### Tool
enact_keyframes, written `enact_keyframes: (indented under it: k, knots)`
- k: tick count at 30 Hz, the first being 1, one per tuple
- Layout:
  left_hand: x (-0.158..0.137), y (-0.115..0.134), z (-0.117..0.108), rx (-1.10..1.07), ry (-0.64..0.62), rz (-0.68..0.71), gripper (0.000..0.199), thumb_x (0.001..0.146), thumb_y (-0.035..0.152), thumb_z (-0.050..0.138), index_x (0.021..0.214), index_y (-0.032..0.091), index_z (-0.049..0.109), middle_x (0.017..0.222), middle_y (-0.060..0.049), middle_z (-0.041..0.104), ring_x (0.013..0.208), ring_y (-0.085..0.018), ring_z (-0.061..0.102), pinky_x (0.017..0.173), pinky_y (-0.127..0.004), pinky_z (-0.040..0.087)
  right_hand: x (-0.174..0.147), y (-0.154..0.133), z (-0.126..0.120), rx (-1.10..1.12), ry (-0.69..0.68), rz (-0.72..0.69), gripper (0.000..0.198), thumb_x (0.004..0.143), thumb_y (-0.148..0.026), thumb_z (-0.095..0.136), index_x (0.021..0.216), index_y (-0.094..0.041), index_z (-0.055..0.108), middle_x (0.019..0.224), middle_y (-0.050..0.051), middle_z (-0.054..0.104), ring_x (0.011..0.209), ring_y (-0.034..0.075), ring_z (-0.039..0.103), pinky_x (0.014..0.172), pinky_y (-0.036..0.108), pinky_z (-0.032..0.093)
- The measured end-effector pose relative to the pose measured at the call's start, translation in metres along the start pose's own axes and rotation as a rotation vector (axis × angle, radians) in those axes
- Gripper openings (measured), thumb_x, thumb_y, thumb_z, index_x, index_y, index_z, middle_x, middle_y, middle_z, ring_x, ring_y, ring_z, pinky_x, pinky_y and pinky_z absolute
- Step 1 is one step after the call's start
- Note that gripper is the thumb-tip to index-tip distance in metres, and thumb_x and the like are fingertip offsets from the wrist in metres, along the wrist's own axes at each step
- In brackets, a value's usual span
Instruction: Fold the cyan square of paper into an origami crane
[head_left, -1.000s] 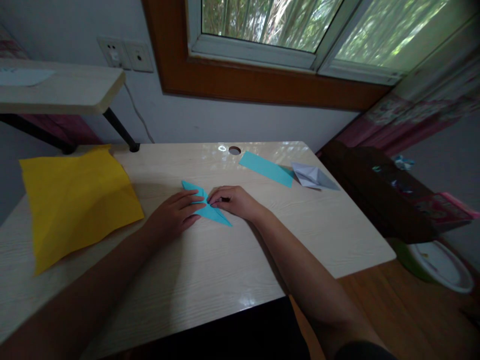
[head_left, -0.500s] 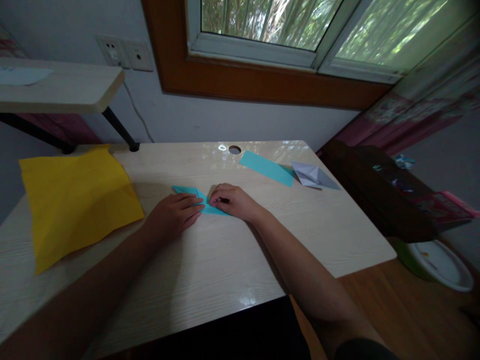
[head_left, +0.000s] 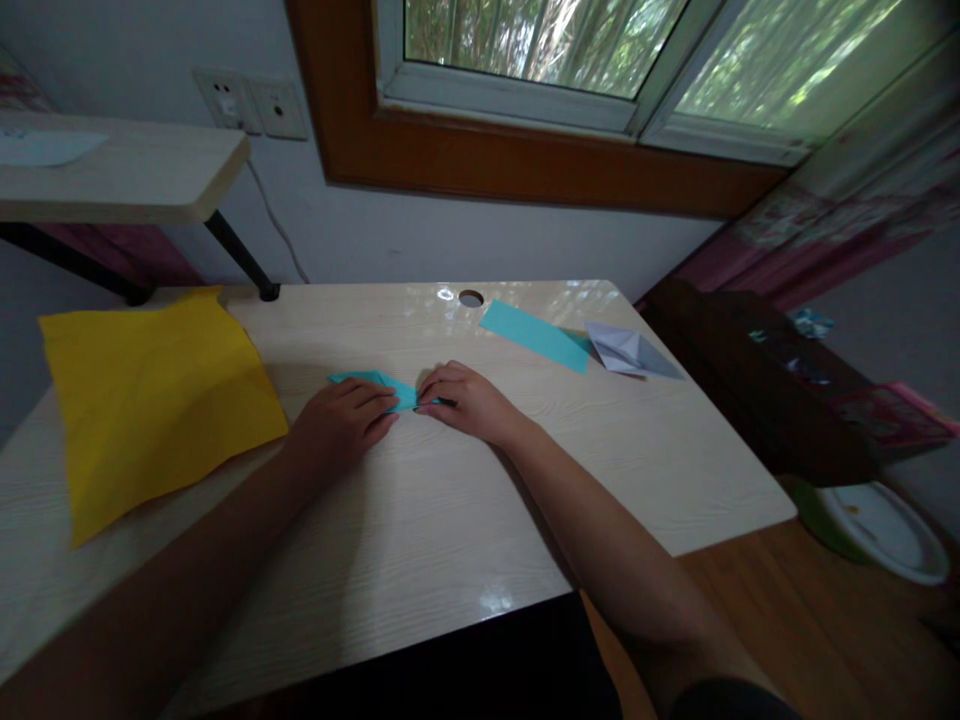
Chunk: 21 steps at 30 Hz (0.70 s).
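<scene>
A folded piece of turquoise paper (head_left: 403, 394) lies on the pale table between both hands. My left hand (head_left: 341, 415) grips its left part, the fingers laid over the paper and the thumb along the near side. At the other end my right hand (head_left: 465, 400) pinches the paper between thumb and fingers. The paper is narrow, with a pointed left tip showing beyond the left fingers; its right end is partly hidden by the right hand.
A large yellow sheet (head_left: 157, 400) lies at the left. Towards the back right are a flat turquoise strip (head_left: 534, 336) and a folded white paper (head_left: 621, 350). A raised shelf (head_left: 165, 180) stands at the back left; a cable hole (head_left: 471, 299) is near the rear edge.
The turquoise paper has shifted slightly left, and its near flap no longer shows below the right hand. My left hand has moved a little left; the right fingers have closed nearer the paper.
</scene>
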<state>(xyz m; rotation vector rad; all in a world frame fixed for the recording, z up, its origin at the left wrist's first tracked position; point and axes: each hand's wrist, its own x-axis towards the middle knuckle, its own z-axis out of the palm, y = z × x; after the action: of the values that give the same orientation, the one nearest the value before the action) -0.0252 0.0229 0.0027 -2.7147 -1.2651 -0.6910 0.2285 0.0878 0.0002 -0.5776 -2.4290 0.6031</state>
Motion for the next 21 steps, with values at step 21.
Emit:
enact_keyframes:
  k: [21]
  knots:
    - [-0.001,-0.005,0.008,-0.218,0.045,-0.138,0.028,0.103,0.040,0.053,0.100,0.021,0.074,0.097,-0.006,0.077,0.092,-0.023,0.067,0.088,-0.041,0.054,0.004,-0.007,0.004,-0.001,-0.012,0.085,0.016,0.099,-0.034,0.063,0.089,-0.022,0.068,0.095,0.004,0.072,0.096,0.018,0.064,0.095,0.035,0.043]
